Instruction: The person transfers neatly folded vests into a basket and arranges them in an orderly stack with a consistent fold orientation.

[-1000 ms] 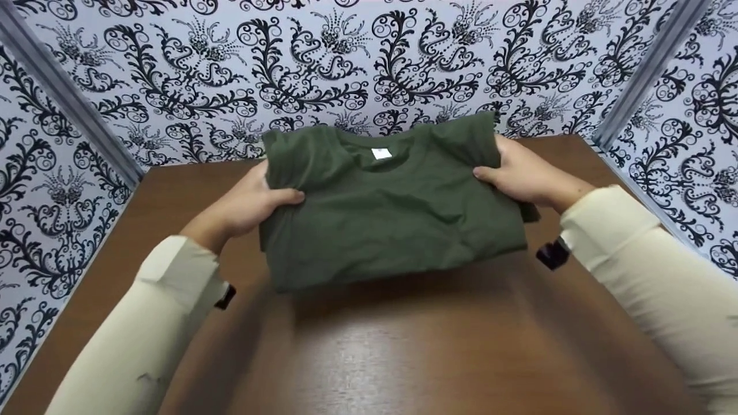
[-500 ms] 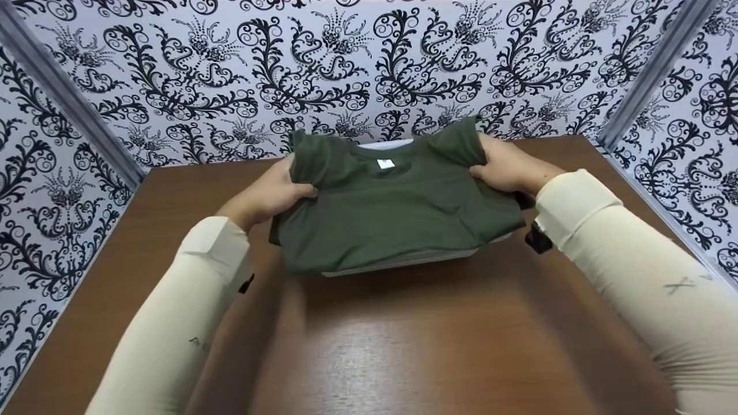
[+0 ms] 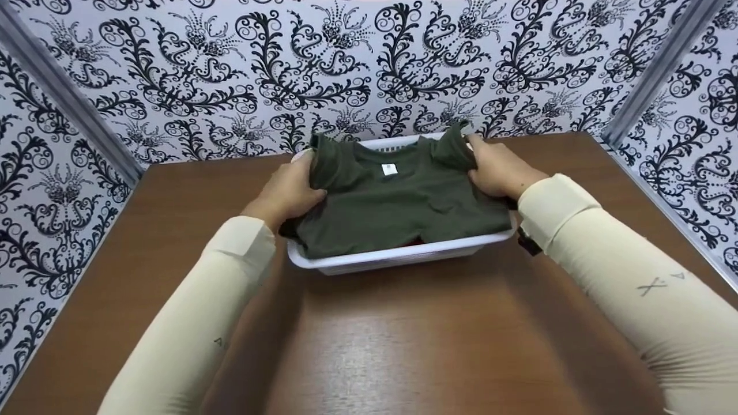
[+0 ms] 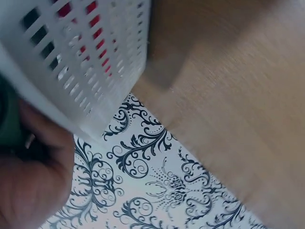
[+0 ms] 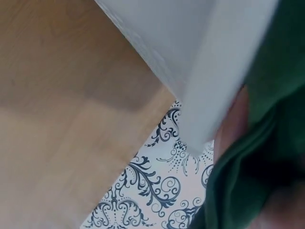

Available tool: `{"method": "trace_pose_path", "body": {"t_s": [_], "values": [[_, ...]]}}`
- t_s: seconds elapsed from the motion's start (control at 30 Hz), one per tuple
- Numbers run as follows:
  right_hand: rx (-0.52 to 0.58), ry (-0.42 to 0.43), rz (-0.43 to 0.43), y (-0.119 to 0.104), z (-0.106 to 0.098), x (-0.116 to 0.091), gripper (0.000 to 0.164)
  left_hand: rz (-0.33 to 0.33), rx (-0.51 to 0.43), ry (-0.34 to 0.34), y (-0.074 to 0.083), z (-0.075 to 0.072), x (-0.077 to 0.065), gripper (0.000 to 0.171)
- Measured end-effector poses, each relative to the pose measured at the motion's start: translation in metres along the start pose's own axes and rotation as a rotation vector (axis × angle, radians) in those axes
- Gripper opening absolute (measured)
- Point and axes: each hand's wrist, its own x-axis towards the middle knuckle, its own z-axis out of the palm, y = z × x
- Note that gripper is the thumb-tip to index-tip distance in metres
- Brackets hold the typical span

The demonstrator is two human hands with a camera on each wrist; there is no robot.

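Note:
A dark green T-shirt (image 3: 392, 202), folded, with a white label (image 3: 389, 169) at its neck, lies in the mouth of a white plastic basket (image 3: 403, 253). My left hand (image 3: 288, 190) grips the shirt's left sleeve side, thumb on top. On the other side my right hand (image 3: 496, 167) holds the right sleeve side the same way. In the left wrist view, red and dark things show through the slots of the basket wall (image 4: 90, 52). The right wrist view has green cloth (image 5: 238, 176) bunched by the fingers, beside the basket rim (image 5: 224, 71).
The basket stands on a brown wooden table (image 3: 369, 346), near its back edge. Behind rises a white wall (image 3: 369, 69) with a black scroll pattern. Similar patterned panels (image 3: 52, 190) close off both sides.
Both hands have come closer together and lowered the T-shirt into the basket. The basket, hidden under the shirt at first, now shows its rim around it.

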Motion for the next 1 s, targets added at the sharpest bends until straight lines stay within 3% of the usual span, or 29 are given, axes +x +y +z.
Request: {"method": "trace_pose_path", "body": {"t_s": [0.17,0.3,0.47,0.57,0.7,0.8,0.9,1.0], "values": [[-0.063,-0.01,0.079,0.001,0.003,0.001,0.069,-0.082,0.148,0.026,0.005,0.006,-0.001,0.088],[-0.071,-0.014,0.141,0.005,0.003,0.002,0.058,-0.075,0.196,0.037,0.009,0.009,-0.002,0.1],[-0.085,-0.012,0.192,0.007,0.002,0.003,0.052,0.001,0.308,0.059,0.012,0.013,-0.005,0.087],[-0.139,0.049,0.179,0.007,0.004,0.004,0.05,0.06,0.385,0.093,0.014,0.015,-0.007,0.073],[-0.269,0.185,0.053,0.001,0.01,0.007,0.056,0.097,0.474,0.116,0.019,0.017,-0.01,0.065],[-0.436,0.205,-0.141,-0.012,0.013,0.009,0.086,0.115,0.552,0.076,0.024,0.017,-0.012,0.06],[-0.567,0.145,-0.349,-0.03,0.016,0.006,0.096,0.178,0.604,-0.008,0.031,0.018,-0.012,0.053],[-0.519,-0.004,-0.435,-0.047,0.024,0.001,0.079,0.25,0.571,-0.119,0.039,0.019,-0.012,0.051]]}}
